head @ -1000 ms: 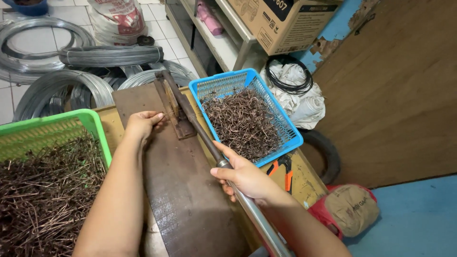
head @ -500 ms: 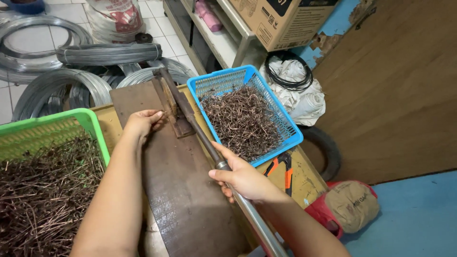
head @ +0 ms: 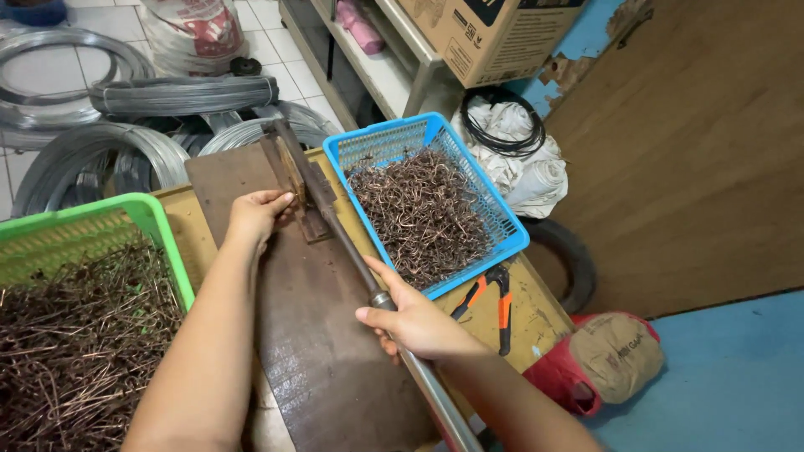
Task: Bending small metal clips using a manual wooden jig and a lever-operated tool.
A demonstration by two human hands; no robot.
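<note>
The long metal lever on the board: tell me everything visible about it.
The long metal lever runs diagonally from a rusty bracket at the far end of the dark wooden board toward the camera. Its far part is dark and rusted; the near part is a shiny grey tube. The right hand grips it mid-length. The left hand rests on the board beside its pivot.

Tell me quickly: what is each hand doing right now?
Left hand: fingers curled, resting against the bending jig; whether it holds a wire cannot be told.
Right hand: closed around the lever.
</note>
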